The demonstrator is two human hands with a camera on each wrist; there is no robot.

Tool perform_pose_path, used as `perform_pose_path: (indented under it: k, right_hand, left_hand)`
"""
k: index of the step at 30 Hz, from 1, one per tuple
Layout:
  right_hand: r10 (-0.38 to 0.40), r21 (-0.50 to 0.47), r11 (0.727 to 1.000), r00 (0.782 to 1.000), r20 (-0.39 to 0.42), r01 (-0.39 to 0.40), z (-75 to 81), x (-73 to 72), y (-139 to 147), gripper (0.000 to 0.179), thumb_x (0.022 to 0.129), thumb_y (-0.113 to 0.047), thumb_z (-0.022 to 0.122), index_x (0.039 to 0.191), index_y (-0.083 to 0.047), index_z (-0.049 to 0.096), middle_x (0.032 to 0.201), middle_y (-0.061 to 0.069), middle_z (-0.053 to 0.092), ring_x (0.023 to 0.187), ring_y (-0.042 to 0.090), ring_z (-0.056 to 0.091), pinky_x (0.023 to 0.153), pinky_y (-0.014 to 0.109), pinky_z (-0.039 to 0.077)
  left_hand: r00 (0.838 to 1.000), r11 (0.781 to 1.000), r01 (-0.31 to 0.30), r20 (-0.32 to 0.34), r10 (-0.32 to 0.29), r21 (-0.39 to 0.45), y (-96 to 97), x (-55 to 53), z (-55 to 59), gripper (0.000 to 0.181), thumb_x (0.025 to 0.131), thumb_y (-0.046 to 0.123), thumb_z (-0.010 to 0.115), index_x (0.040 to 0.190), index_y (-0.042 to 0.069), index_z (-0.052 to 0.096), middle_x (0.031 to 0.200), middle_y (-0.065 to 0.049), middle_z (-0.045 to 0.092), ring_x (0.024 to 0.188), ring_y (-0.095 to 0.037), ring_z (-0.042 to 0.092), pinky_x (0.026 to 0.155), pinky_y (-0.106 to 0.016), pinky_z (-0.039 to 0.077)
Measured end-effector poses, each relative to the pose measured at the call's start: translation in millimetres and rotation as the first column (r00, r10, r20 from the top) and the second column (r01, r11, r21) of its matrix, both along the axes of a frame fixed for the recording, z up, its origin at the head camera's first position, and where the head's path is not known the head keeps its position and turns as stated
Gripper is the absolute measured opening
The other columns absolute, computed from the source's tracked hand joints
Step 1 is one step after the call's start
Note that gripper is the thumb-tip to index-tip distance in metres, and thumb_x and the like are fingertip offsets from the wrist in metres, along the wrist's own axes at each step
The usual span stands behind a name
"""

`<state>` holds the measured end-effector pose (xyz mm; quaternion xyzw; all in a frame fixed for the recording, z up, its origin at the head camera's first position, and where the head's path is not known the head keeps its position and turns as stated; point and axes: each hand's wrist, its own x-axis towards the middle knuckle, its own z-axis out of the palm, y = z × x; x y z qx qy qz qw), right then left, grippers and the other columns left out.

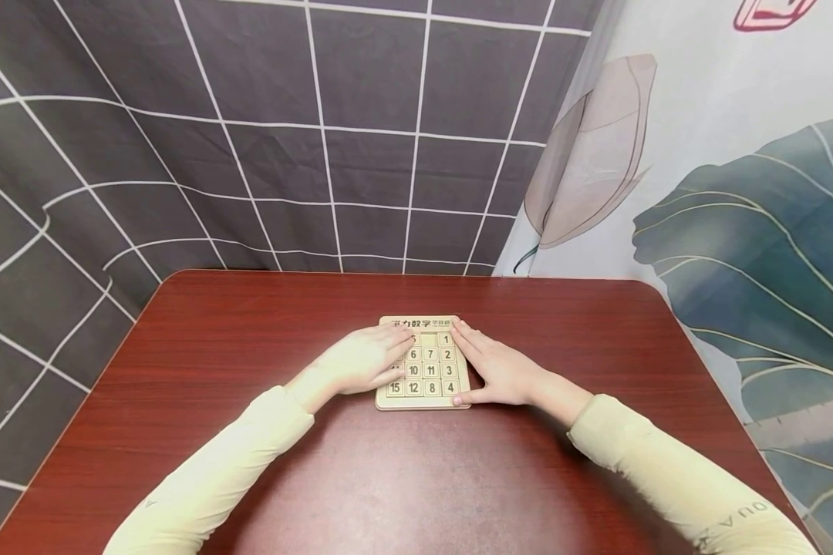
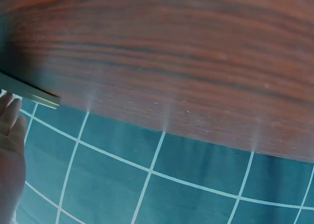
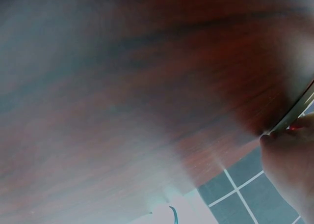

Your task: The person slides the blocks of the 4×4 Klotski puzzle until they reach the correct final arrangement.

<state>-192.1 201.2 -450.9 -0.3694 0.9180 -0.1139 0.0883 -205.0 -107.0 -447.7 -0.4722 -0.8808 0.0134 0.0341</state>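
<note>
A pale number slide puzzle [image 1: 424, 401] lies flat on the table, with dark characters along its top and numbered square tiles below. One gap shows in the top row, left of the 1 tile. My left hand [image 1: 361, 359] lies over the puzzle's left side, its extended fingers covering some tiles. My right hand [image 1: 507, 374] rests along the right edge, straight fingertips at the upper corner and thumb at the lower corner. The left wrist view catches only the puzzle's edge beside the left hand [image 2: 11, 160]. In the right wrist view, the right hand [image 3: 292, 160] touches the board's edge.
The reddish-brown wooden table [image 1: 264, 324] has rounded far corners. Behind it hangs a dark grey curtain [image 1: 368, 162] with a white grid. A white curtain with large leaf prints [image 1: 770, 231] hangs at the right.
</note>
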Motion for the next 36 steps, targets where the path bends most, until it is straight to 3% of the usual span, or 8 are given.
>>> perform_pose_path:
  k: [11,21,28,36]
  right_hand:
    - [0.004,0.003,1.000,1.000,-0.003,-0.004,-0.8,-1.0,0.6,0.117,0.090,-0.063,0.074,0.167,0.006,0.020,0.178,0.021,0.011,0.165,0.037,0.022,0.133,0.053,0.030]
    - [0.010,-0.002,1.000,1.000,0.000,-0.010,0.3,-0.9,0.0,0.116,0.090,-0.063,0.074,0.167,0.006,0.019,0.178,0.021,0.010,0.165,0.036,0.021,0.133,0.052,0.029]
    - [0.016,-0.008,1.000,1.000,0.001,-0.016,-0.2,-0.9,-0.4,0.116,0.090,-0.063,0.073,0.167,0.006,0.019,0.178,0.021,0.010,0.165,0.036,0.020,0.134,0.052,0.029]
    - [0.019,-0.007,1.000,1.000,-0.006,-0.019,0.1,-0.8,-0.2,0.117,0.090,-0.063,0.074,0.167,0.006,0.018,0.178,0.021,0.009,0.165,0.036,0.020,0.134,0.052,0.028]
  left_hand:
    - [1.000,1.000,-0.004,0.020,0.004,-0.003,12.6,3.5,5.7,0.062,0.109,0.042,0.054,0.154,0.000,0.052,0.161,-0.017,0.054,0.151,-0.029,0.051,0.129,-0.042,0.039]
    - [0.999,0.999,0.029,-0.019,-0.029,-0.038,25.3,-2.1,-2.9,0.066,0.110,0.047,0.050,0.157,0.000,0.049,0.164,-0.017,0.050,0.154,-0.028,0.048,0.132,-0.041,0.035]
    - [1.000,1.000,-0.009,0.029,0.010,-0.012,9.2,-2.6,-4.6,0.066,0.110,0.048,0.049,0.160,0.004,0.046,0.167,-0.013,0.047,0.155,-0.027,0.045,0.132,-0.041,0.034]
    - [1.000,1.000,-0.019,-0.019,0.019,0.025,-19.0,4.2,-0.4,0.062,0.107,0.042,0.058,0.153,0.000,0.054,0.159,-0.016,0.055,0.151,-0.029,0.052,0.130,-0.043,0.039]
